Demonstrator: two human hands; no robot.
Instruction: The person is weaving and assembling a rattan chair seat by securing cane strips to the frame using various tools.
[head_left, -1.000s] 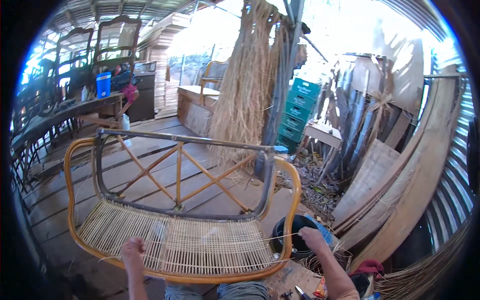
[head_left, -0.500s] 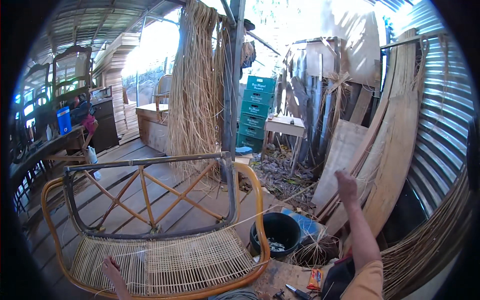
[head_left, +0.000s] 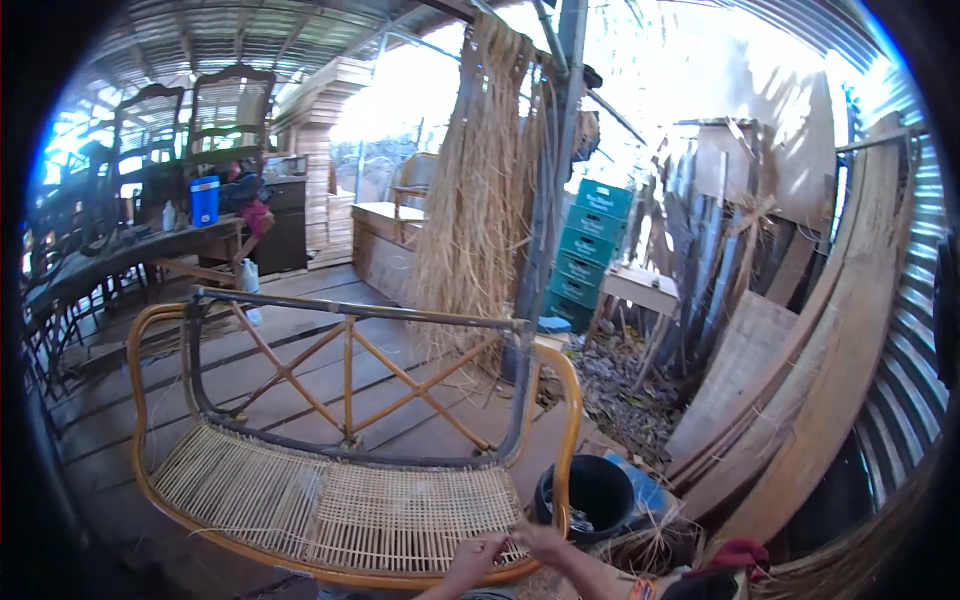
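Observation:
In front of me is a rattan bench (head_left: 570,430) with a honey-coloured curved frame. Its seat (head_left: 400,505) is woven of pale cane strips; the right part has a tighter crosswise weave than the left. My left hand (head_left: 474,560) is at the seat's right front edge, fingers pinched together. Close beside it, my right hand (head_left: 540,541) is slightly blurred, with its fingers curled in. The two hands nearly meet over the weave. Whatever they pinch is too small or hidden to make out.
A black bucket (head_left: 610,500) stands right of the bench, near a bundle of loose cane (head_left: 650,540). Long fibre strands (head_left: 480,200) hang by a post behind. Green crates (head_left: 590,250) are stacked at the back; planks (head_left: 820,400) lean along the right.
My right hand has come down from its raised position, and my left hand has moved right across the seat to it. The view has turned left.

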